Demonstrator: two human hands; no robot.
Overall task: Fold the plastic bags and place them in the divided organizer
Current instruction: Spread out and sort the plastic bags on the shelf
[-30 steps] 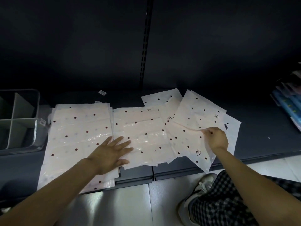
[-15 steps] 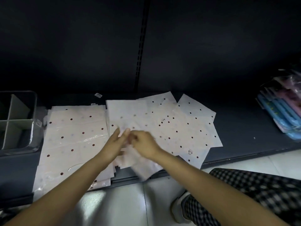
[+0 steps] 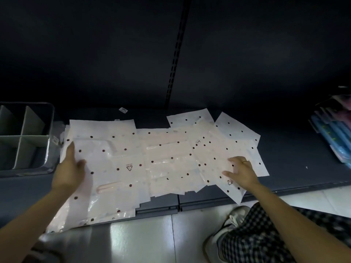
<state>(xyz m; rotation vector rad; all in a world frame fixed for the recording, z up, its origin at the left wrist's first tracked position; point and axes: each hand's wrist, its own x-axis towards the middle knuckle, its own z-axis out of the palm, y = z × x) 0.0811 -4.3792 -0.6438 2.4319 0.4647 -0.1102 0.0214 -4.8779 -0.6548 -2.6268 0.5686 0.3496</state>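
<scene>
Nothing looks folded yet: both the left hand (image 3: 69,172) and right hand (image 3: 242,172) lie spread, pinching nothing, on the flat white dark-dotted plastic bags (image 3: 163,160), while the grey divided plastic organizer (image 3: 49,133) appears empty.

- The divided organizer (image 3: 24,137) is cut off by the left edge.
- Blue packages (image 3: 334,133) run off the right edge.
- The left hand (image 3: 69,168) hides part of a plastic bag (image 3: 106,164).

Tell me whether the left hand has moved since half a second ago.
Yes. The left hand has swung left, from mid-pile beside the right hand to the bags' left edge, nearer the organizer.
</scene>
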